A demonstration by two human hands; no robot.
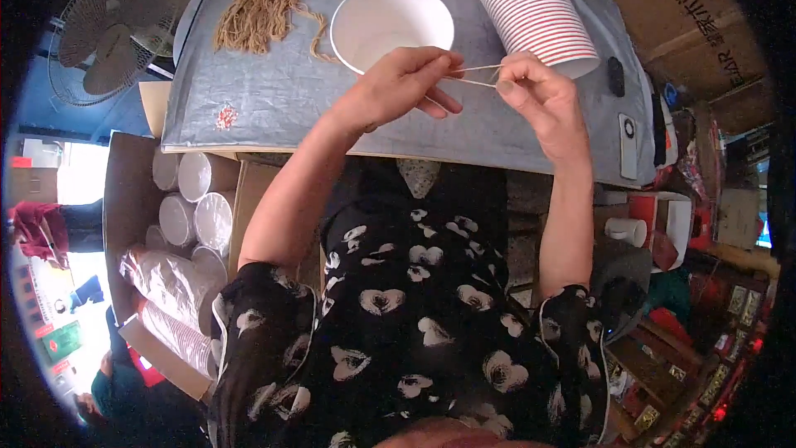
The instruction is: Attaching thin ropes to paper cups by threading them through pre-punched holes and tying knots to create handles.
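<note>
Left hand [398, 83] and right hand [531, 87] each pinch one end of thin string [474, 75], stretched taut between them above grey surface [274, 91], just before white bowl [391, 25]. String likely light, limp, slippery; best pinched near ends.

A grey cloth-covered table [274, 91] stands ahead. A standing fan [112, 29] sits at the far left. Cardboard boxes [688, 17] crowd the right; daylight brightens the left.

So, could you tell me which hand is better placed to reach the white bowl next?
The left hand, probably. It pinches one end of the string right over the white bowl's near rim, while the right hand holds the other end off to the side, below the cup stack.
</note>
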